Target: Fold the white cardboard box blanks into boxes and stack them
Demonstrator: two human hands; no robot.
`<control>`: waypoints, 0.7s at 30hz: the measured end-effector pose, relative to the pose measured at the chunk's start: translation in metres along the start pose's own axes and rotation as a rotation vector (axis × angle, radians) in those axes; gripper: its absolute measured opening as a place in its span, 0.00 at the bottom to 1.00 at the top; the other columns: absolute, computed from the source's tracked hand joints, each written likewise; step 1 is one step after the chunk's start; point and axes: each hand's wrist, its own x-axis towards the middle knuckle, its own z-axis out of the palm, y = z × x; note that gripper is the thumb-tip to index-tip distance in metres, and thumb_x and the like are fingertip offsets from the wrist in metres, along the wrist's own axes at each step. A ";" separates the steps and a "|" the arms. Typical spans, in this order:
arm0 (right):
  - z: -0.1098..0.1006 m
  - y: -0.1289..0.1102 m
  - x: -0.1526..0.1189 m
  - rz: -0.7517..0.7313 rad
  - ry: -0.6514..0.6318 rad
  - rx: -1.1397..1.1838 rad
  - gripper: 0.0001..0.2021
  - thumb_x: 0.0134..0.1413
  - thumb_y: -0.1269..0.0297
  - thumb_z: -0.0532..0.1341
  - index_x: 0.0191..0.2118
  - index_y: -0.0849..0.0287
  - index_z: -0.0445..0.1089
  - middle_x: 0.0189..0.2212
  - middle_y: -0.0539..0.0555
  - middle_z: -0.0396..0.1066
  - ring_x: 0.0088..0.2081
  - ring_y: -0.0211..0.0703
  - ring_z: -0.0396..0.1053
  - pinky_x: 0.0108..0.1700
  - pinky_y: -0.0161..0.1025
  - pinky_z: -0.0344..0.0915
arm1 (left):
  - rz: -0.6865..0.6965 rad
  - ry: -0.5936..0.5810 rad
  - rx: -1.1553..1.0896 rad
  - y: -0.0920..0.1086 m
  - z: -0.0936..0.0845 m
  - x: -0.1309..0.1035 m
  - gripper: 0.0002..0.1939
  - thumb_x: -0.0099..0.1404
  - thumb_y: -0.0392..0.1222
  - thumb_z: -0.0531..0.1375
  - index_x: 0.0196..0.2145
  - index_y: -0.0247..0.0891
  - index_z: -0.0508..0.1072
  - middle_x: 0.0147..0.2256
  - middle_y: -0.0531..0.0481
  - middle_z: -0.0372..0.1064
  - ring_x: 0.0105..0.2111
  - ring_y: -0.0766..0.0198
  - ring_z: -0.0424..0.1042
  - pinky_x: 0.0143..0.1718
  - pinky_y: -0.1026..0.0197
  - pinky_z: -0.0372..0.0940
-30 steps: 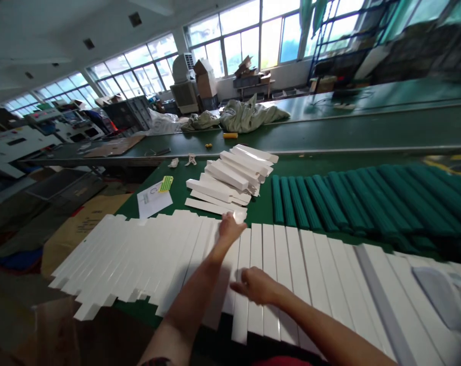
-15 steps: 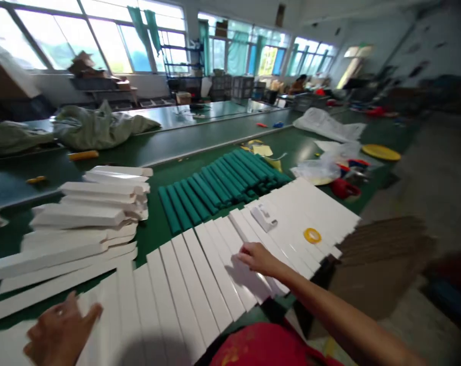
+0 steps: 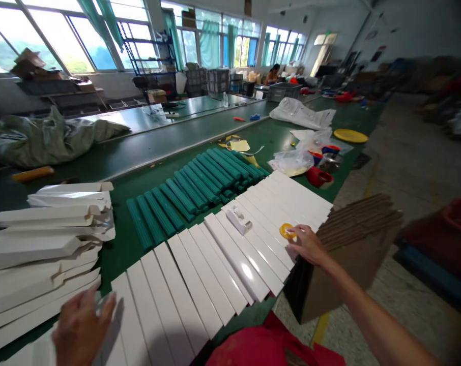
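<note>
Right hand is at the yellow ring-shaped roll, which lies on the right part of the row of flat white cartons; thumb and index are at the roll's right edge, can't tell if they actually pinch it. Left hand is motion-blurred, fingers spread and loose, nothing visible in them, over the row's left end near the loose pile of white cartons; contact unclear. Cartons in the row lie side by side on the green table. 1 small white holder sits on the row, left of the roll. Green ribbed rolls lie behind the row, right of the pile. Brown cardboard stack stands beside the table on the right. Red cup is beyond the row's far right end, near a clear plastic bag.
</note>
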 end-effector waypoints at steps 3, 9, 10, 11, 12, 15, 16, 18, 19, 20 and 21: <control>0.000 0.007 0.005 0.037 -0.077 -0.094 0.22 0.45 0.66 0.64 0.50 0.59 0.72 0.53 0.63 0.64 0.51 0.53 0.66 0.52 0.45 0.63 | 0.124 0.061 -0.129 0.061 0.024 0.004 0.22 0.64 0.54 0.49 0.52 0.45 0.66 0.47 0.44 0.64 0.53 0.47 0.65 0.52 0.47 0.67; 0.010 -0.075 0.031 -0.015 0.109 0.141 0.21 0.55 0.50 0.61 0.48 0.61 0.70 0.43 0.61 0.69 0.41 0.48 0.70 0.44 0.42 0.67 | 0.400 -0.117 -0.590 0.191 0.077 0.007 0.25 0.63 0.44 0.56 0.57 0.39 0.63 0.50 0.41 0.63 0.41 0.56 0.72 0.45 0.47 0.71; 0.016 -0.097 0.040 -0.059 0.096 0.204 0.23 0.56 0.49 0.60 0.49 0.62 0.68 0.43 0.61 0.69 0.40 0.46 0.70 0.42 0.40 0.67 | 0.436 -0.154 -0.650 0.212 0.087 0.010 0.30 0.60 0.41 0.58 0.60 0.39 0.59 0.53 0.41 0.61 0.42 0.56 0.72 0.46 0.47 0.70; 0.021 -0.119 0.049 -0.084 0.080 0.205 0.25 0.55 0.49 0.60 0.51 0.63 0.67 0.45 0.62 0.68 0.41 0.46 0.70 0.43 0.39 0.67 | 0.464 -0.198 -0.701 0.232 0.097 0.014 0.37 0.58 0.39 0.60 0.63 0.39 0.53 0.56 0.38 0.59 0.45 0.55 0.72 0.48 0.46 0.70; 0.026 -0.138 0.058 -0.084 0.058 0.161 0.26 0.55 0.48 0.61 0.53 0.64 0.65 0.48 0.63 0.67 0.43 0.47 0.70 0.43 0.39 0.66 | 0.496 -0.248 -0.733 0.251 0.106 0.019 0.43 0.56 0.38 0.62 0.66 0.39 0.48 0.60 0.36 0.55 0.49 0.52 0.71 0.51 0.44 0.68; 0.033 -0.176 0.084 -0.056 -0.034 -0.021 0.22 0.55 0.53 0.63 0.50 0.64 0.67 0.48 0.64 0.68 0.48 0.52 0.68 0.46 0.40 0.64 | 0.569 -0.325 -0.750 0.295 0.133 0.030 0.58 0.47 0.38 0.68 0.68 0.37 0.39 0.66 0.30 0.44 0.60 0.42 0.61 0.58 0.40 0.62; 0.033 -0.182 0.090 -0.052 -0.061 -0.053 0.20 0.55 0.56 0.63 0.48 0.64 0.68 0.46 0.64 0.69 0.48 0.53 0.68 0.45 0.40 0.64 | 0.583 -0.331 -0.744 0.305 0.140 0.032 0.61 0.45 0.39 0.70 0.68 0.37 0.38 0.66 0.30 0.44 0.62 0.40 0.58 0.59 0.39 0.60; 0.029 -0.187 0.099 -0.055 -0.093 -0.073 0.16 0.54 0.59 0.64 0.44 0.65 0.69 0.43 0.63 0.70 0.45 0.53 0.70 0.42 0.40 0.63 | 0.593 -0.327 -0.733 0.318 0.150 0.034 0.65 0.42 0.42 0.72 0.68 0.37 0.36 0.65 0.30 0.47 0.64 0.38 0.54 0.61 0.37 0.56; 0.027 -0.187 0.102 -0.053 -0.100 -0.083 0.15 0.54 0.60 0.64 0.44 0.65 0.69 0.43 0.63 0.70 0.43 0.52 0.71 0.41 0.40 0.63 | 0.590 -0.320 -0.725 0.321 0.154 0.033 0.67 0.41 0.44 0.73 0.68 0.37 0.35 0.65 0.30 0.49 0.64 0.37 0.53 0.61 0.35 0.55; 0.025 -0.187 0.104 -0.049 -0.105 -0.092 0.15 0.55 0.60 0.64 0.45 0.65 0.69 0.43 0.63 0.70 0.42 0.52 0.71 0.40 0.39 0.62 | 0.584 -0.310 -0.710 0.324 0.157 0.032 0.68 0.40 0.46 0.73 0.68 0.37 0.35 0.65 0.30 0.50 0.64 0.37 0.53 0.61 0.34 0.53; 0.024 -0.187 0.105 -0.046 -0.107 -0.100 0.15 0.55 0.60 0.63 0.45 0.64 0.69 0.43 0.63 0.70 0.42 0.51 0.72 0.39 0.39 0.62 | 0.575 -0.299 -0.688 0.325 0.158 0.030 0.68 0.40 0.47 0.73 0.68 0.36 0.34 0.65 0.29 0.50 0.64 0.36 0.53 0.61 0.34 0.53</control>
